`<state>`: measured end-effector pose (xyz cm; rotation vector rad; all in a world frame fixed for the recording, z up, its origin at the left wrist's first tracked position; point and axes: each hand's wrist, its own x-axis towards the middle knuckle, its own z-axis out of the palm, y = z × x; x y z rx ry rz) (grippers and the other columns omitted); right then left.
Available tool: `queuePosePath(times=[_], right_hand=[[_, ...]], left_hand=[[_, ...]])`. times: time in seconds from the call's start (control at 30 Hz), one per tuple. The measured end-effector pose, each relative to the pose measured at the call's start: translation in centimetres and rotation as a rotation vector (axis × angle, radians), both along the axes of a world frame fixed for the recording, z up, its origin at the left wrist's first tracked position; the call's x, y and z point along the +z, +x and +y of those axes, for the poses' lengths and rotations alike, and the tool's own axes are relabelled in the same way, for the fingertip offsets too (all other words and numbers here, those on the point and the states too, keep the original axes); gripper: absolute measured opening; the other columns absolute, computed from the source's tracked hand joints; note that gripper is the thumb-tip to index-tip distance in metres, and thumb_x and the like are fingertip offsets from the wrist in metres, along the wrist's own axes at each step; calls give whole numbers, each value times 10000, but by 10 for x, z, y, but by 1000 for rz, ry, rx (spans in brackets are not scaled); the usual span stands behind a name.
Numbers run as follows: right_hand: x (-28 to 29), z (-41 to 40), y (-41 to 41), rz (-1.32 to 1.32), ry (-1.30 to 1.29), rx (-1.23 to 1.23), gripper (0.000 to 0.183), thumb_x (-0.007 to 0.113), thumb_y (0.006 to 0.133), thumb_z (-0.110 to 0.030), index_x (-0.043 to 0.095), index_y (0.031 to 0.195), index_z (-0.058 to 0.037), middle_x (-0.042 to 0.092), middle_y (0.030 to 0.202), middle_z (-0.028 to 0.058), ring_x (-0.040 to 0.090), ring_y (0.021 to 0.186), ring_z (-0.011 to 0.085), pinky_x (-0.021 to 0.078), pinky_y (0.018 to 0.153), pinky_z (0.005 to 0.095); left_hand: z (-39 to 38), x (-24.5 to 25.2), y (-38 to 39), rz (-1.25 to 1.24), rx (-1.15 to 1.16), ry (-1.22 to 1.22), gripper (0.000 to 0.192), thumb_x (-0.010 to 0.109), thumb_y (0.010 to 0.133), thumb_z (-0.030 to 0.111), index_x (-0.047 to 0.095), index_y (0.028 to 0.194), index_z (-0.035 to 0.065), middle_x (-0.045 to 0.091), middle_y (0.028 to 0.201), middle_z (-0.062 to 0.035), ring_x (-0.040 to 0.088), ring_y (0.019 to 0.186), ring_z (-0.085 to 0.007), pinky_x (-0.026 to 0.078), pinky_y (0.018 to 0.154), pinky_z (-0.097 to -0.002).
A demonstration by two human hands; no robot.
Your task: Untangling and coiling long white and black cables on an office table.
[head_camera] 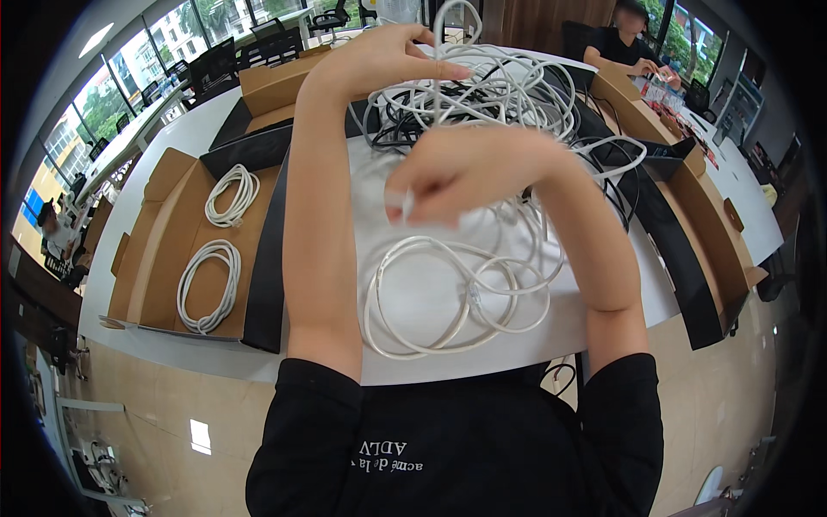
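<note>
My right hand point(475, 174), blurred by motion, is closed above the middle of the table. A small white piece, seemingly a cable end point(407, 204), pokes out of its fist. My left hand point(394, 58) is at the near-left side of a tangled heap of white, grey and black cables point(517, 97), thumb and fingers apart. A light cable point(437, 77) rises past its thumb into a loop; whether the fingers grip it is unclear. Closer to my body, a white cable point(413, 352) lies in loose loops on the white table point(413, 375).
To the left, an open cardboard box point(174, 271) contains two coiled white cables point(208, 284) point(232, 197). Another open box point(278, 90) is behind it. Long open boxes point(698, 258) point(620, 97) line the right side. A person point(623, 48) sits at the far right, handling small items.
</note>
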<state>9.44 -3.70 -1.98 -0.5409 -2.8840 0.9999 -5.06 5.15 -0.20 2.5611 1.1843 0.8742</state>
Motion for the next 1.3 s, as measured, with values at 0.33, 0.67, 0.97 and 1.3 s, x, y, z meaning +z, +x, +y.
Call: queuePosePath(times=[0.33,0.67,0.97,1.3], right_hand=[[54,-12,83,1151,181,-377,194,551,854,-124,602,922,50,485,526,-19,375,417,23,262,376,152],[63,-22,90,987,690,-587,207,600,825,-160,629,884,36,514,551,-13,387,435,28,274,383,165],[66,-19,129,1000,853,-669,185,578,824,-112,578,951,23,518,624,16,427,459,27,298,380,152],[65,-37,102,783,469,-649,170,593,815,-86,585,911,54,534,586,12,463,424,40,355,372,150]], left_hand=[[-67,40,8,-580,-709,-449,734,260,871,579,561,1004,-77,616,833,-164,624,749,-188,515,636,-250],[-80,42,-35,-822,-728,-257,270,449,908,245,530,733,55,365,472,62,276,376,-12,173,332,-155],[-74,42,-48,-608,-437,-31,361,346,934,326,500,876,4,357,517,58,291,407,10,210,346,-129],[-100,49,-44,-898,-327,278,207,515,873,204,578,810,18,395,491,76,296,393,20,189,357,-119]])
